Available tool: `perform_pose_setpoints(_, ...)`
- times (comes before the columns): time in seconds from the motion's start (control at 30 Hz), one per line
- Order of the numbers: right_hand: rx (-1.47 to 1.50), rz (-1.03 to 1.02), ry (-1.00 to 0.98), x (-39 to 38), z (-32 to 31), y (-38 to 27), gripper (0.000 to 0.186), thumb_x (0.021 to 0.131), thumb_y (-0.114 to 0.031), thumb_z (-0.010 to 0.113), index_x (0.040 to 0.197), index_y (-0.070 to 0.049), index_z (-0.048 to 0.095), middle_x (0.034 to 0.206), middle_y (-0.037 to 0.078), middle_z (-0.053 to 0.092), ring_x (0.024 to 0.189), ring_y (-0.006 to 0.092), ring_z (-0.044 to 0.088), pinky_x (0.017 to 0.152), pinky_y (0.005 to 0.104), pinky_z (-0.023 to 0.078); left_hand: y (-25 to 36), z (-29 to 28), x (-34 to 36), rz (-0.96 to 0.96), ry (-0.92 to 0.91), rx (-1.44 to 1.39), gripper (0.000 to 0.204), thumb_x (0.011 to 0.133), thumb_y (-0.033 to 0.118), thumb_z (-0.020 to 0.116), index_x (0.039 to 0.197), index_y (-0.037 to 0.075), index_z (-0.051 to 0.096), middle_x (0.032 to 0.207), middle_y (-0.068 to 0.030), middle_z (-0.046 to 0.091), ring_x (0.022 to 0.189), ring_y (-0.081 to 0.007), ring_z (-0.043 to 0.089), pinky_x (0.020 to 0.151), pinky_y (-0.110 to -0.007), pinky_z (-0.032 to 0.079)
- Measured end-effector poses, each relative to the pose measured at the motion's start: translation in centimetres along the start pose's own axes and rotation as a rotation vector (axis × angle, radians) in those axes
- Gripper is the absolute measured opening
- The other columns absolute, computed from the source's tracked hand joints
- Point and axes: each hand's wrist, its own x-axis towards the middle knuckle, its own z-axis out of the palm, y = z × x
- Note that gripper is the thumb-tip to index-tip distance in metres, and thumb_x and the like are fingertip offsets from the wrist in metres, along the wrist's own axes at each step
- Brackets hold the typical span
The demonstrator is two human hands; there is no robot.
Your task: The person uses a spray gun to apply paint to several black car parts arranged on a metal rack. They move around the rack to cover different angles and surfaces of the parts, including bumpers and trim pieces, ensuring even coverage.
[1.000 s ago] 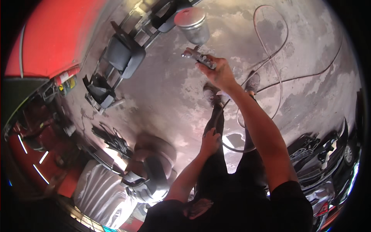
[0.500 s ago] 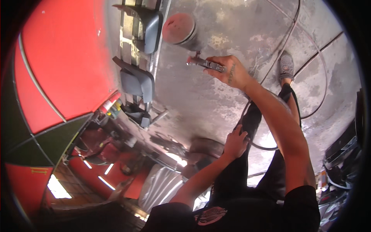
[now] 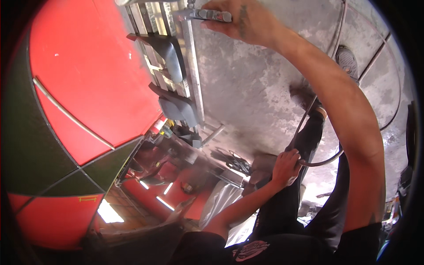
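Up at the top edge, my right hand is closed round a spray gun, its front end toward a slatted metal rack. The gun's top is partly cut off by the frame. Lower down, in front of my thigh, my left hand is closed round a dark hose that loops beside my legs. On the rack rest grey moulded parts, one nearer the gun and another below it. No spray mist can be made out.
Left of the rack stands a red and dark green wall. The stained concrete floor has more hose across it at the right. Silver sheeting and dark clutter lie by my left arm.
My right hand has carried the spray gun forward to the rack's far end. The left hand still holds the hose. My feet have shifted, and the red-topped bucket has left the view.
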Motion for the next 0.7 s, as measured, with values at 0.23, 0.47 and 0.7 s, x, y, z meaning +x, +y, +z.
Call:
perform_pose_setpoints(0.23, 0.233, 0.025, -0.383, -11.1, 3.7, -0.6, 0.034, 0.092, -0.033, 0.076, 0.119, -0.012, 0.076, 0.09, 0.017, 0.074, 0.088, 0.0389, 0.071, 0.078, 0.0466, 0.057, 0.7, 0.2, 0.3, -0.007, -0.044, 0.015, 0.026, 0.087, 0.015, 0.077, 0.108, 0.006, 0.063, 0.124, -0.0126, 0.065, 0.111, -0.0332, 0.064, 0.101, -0.048, 0.045)
perform_pose_setpoints(0.47, 0.178, 0.181, -0.142, -12.6, 4.8, -2.1, 0.031, 0.094, -0.031, 0.071, 0.119, -0.012, 0.072, 0.093, 0.016, 0.075, 0.089, 0.0394, 0.071, 0.079, 0.0491, 0.057, 0.0, 1.0, -0.6, -0.002, 0.004, -0.013, 0.024, 0.084, 0.01, 0.076, 0.105, 0.007, 0.064, 0.123, -0.0119, 0.064, 0.111, -0.0331, 0.063, 0.1, -0.047, 0.046)
perform_pose_setpoints(0.7, 0.245, 0.145, -0.269, -14.8, 11.1, -4.5, 0.028, 0.097, -0.034, 0.066, 0.115, -0.013, 0.072, 0.094, 0.015, 0.075, 0.086, 0.0388, 0.072, 0.076, 0.0507, 0.057, -0.9, 0.8, -1.9, -0.017, 0.003, -0.053, 0.022, 0.085, 0.009, 0.074, 0.104, 0.006, 0.063, 0.123, -0.0128, 0.063, 0.111, -0.0342, 0.063, 0.099, -0.047, 0.046)
